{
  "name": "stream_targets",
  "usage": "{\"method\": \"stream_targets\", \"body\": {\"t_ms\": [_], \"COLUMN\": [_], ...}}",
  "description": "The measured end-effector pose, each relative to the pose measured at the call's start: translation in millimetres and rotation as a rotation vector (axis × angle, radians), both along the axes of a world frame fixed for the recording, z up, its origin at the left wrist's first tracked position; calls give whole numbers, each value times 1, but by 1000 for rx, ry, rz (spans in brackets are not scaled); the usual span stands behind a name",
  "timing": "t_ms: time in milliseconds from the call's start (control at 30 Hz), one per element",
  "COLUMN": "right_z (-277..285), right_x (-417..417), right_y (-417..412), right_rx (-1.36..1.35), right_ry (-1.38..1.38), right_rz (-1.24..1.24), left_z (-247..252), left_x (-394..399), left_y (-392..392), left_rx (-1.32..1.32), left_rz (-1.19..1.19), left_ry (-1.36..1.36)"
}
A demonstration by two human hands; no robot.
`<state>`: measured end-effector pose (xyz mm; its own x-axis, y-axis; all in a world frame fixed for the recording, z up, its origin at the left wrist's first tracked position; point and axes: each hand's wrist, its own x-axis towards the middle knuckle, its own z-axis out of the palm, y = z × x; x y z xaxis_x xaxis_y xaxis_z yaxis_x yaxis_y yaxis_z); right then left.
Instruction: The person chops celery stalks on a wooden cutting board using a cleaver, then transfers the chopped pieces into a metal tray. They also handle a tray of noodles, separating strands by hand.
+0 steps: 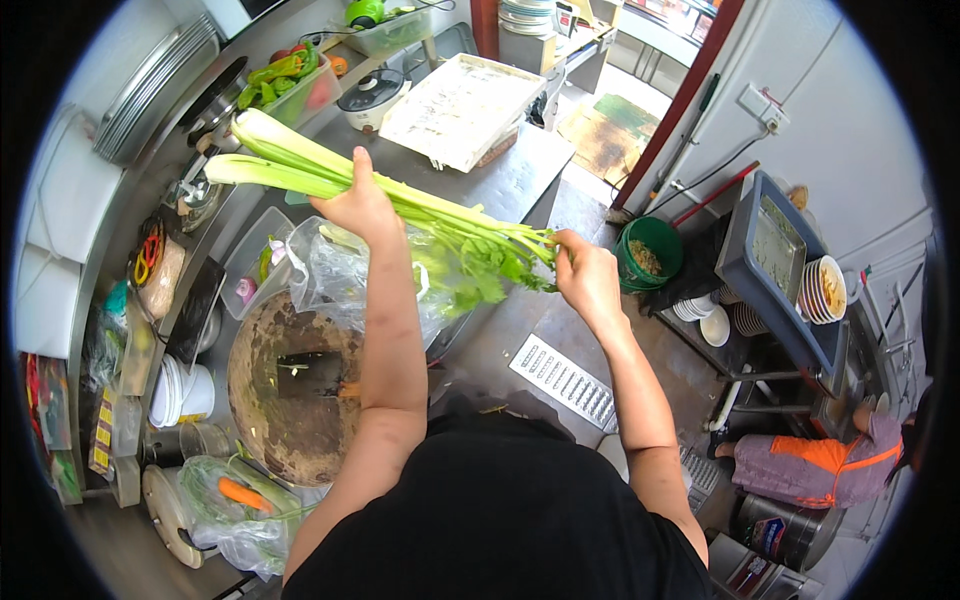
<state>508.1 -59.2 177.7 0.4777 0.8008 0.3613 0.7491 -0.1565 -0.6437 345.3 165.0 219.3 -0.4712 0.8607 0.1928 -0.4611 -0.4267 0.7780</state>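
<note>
A bunch of celery (pixel 315 161) is held up slantwise over the counter, its pale thick ends to the left and its leaves to the right. My left hand (pixel 364 195) is closed around the stalks, thumb up. At the leafy end, my right hand (pixel 585 274) grips the thin stem tips. Below the celery a clear plastic bag (pixel 330 266) with more greens lies on the counter. A cleaver (pixel 311 375) with bits of green on its blade lies on a round wooden chopping block (pixel 259 435), its handle partly hidden by my left forearm.
Behind the celery stand a white tray (pixel 465 105), a rice cooker (pixel 371 97) and a tub of peppers (pixel 311 97). A bag with a carrot (pixel 244 495) lies near the block. To the right are a green bucket (pixel 649 255), stacked bowls (pixel 821 289) and another person (pixel 817 461).
</note>
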Motion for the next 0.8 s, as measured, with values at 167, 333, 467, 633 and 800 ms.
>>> {"method": "stream_targets", "body": {"t_ms": [167,333,467,633,800], "right_z": [-30,6,-7,-27,-35], "right_x": [46,22,-60,-75,-79], "right_y": [-4,-9,58,115,135], "right_rx": [111,249,158,145,151], "right_ry": [194,639,46,-285,-397], "right_rz": [-256,-32,271,150,199], "left_z": [-11,5,-17,-14,-14], "left_x": [-23,-70,-51,-43,-41], "left_y": [35,57,59,47,37], "left_rx": [-54,-119,-164,-210,-164], "left_rz": [195,338,270,132,109], "left_ry": [-3,-132,-131,-175,-189]}}
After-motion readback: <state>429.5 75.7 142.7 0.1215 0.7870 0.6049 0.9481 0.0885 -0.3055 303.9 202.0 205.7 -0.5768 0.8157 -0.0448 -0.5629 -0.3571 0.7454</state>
